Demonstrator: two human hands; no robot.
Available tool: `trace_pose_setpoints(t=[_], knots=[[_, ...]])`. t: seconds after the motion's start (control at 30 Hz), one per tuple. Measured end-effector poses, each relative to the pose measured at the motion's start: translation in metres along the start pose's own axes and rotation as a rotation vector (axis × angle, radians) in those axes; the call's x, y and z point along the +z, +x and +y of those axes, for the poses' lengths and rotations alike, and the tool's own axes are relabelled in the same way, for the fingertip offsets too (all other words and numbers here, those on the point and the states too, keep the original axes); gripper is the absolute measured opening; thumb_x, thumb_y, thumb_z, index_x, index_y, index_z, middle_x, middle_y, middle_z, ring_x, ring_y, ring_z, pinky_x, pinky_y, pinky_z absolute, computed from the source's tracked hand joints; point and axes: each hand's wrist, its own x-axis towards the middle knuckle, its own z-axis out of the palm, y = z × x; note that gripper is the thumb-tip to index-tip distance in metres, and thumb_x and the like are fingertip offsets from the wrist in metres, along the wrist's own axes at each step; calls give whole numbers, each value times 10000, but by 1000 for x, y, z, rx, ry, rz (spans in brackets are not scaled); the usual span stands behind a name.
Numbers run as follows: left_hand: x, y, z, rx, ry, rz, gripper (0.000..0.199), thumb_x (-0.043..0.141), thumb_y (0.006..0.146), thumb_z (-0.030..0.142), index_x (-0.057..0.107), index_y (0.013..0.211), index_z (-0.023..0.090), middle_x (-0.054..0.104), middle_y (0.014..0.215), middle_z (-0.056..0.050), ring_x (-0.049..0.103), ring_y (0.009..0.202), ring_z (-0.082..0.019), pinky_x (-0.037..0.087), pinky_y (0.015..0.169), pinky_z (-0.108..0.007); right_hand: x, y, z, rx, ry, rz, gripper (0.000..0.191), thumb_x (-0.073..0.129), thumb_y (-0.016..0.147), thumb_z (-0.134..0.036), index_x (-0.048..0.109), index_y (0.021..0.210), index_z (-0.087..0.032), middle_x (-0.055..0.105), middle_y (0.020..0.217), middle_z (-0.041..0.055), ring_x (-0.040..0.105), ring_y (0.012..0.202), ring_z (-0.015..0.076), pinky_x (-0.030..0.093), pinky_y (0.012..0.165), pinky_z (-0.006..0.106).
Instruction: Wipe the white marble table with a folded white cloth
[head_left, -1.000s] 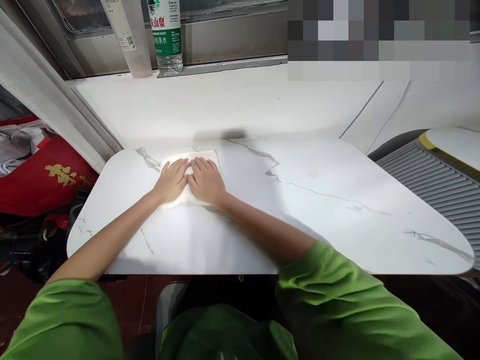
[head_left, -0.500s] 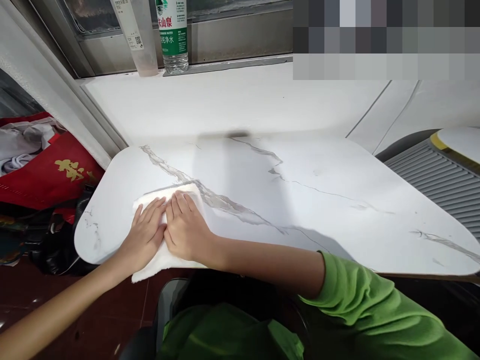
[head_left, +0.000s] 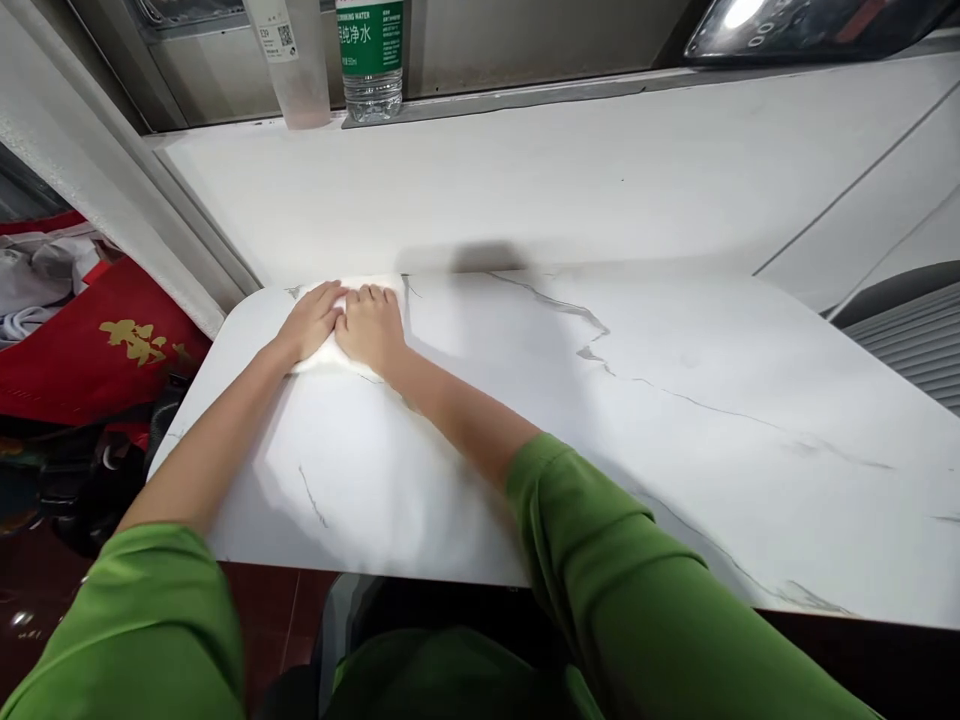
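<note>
A folded white cloth [head_left: 334, 352] lies at the far edge of the marble-patterned white table [head_left: 450, 480], toward its left end. My left hand [head_left: 309, 322] bears down on the cloth's left part, fingers close together. Beside it, thumbs almost meeting, my right hand [head_left: 373, 325] grips the cloth from above with its fingers pressed together. Both palms face down and hide much of the cloth. My forearms reach across the tabletop from green sleeves.
On the ledge behind the table stand a clear plastic cup [head_left: 296, 75] and a water bottle [head_left: 373, 65]. A dark glossy object [head_left: 810, 35] sits farther right on it. Left of the table is a red bag [head_left: 97, 345]; a grey ribbed surface [head_left: 911, 325] shows at right.
Both hands have slid the cloth away from me, from the table's near edge to its far edge by the wall. The view has shifted slightly, bringing the left sleeve in.
</note>
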Motion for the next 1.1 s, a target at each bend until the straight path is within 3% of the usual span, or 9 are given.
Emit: trace_pose_setpoints(t=[0.1, 0.23, 0.37, 0.5, 0.63, 0.83, 1.1], knots=[[3, 26, -8, 3, -28, 17, 511, 322, 917, 258, 524, 1384, 203, 451, 1549, -64, 358, 1455, -230, 258, 1215, -397, 10, 20, 11, 16, 7, 34, 359, 383, 926, -162, 665, 1106, -30, 674, 1090, 230, 552, 1070, 336, 360, 994, 483], [6, 38, -11, 2, -41, 36, 517, 324, 916, 271, 538, 1379, 188, 493, 1511, -80, 394, 1429, -226, 271, 1206, -375, 14, 29, 18, 59, 16, 20, 391, 347, 929, -157, 662, 1120, -26, 671, 1094, 231, 559, 1091, 332, 358, 1015, 478], [7, 34, -10, 19, -13, 39, 510, 304, 937, 268, 520, 1392, 190, 478, 1524, -75, 373, 1442, -219, 265, 1209, -387, 13, 23, 17, 50, 47, 47, 406, 346, 925, -167, 648, 1153, -22, 667, 1148, 245, 544, 1158, 348, 332, 1063, 523], [8, 14, -2, 29, 19, 37, 509, 277, 955, 261, 496, 1406, 172, 457, 1538, -92, 355, 1452, -217, 259, 1210, -404, 7, 7, 14, 30, 50, 69, 422, 355, 935, -183, 628, 1213, -21, 631, 1287, 241, 494, 1290, 331, 182, 1181, 570], [6, -25, 12, 29, 61, 22, 508, 253, 976, 275, 472, 1422, 171, 412, 1570, -99, 321, 1474, -227, 234, 1221, -431, -6, -24, 2, -3, 60, 13, 470, 368, 941, -190, 567, 1310, 23, 526, 1442, 253, 426, 1382, 320, 147, 1213, 554], [-2, -109, 29, -17, 74, 28, 506, 216, 1000, 332, 434, 1446, 233, 380, 1597, -51, 282, 1502, -222, 211, 1236, -472, -29, -84, -36, -55, 119, -88, 524, 388, 955, -216, 484, 1405, 34, 461, 1504, 252, 374, 1432, 344, 151, 1215, 579], [-21, -227, 20, -118, 111, 104, 530, 204, 1011, 397, 387, 1491, 269, 405, 1585, -49, 316, 1494, -247, 249, 1235, -492, -44, -136, -105, -285, 207, -209, 617, 357, 979, -303, 399, 1459, 83, 383, 1538, 295, 299, 1467, 393, 106, 1216, 637]])
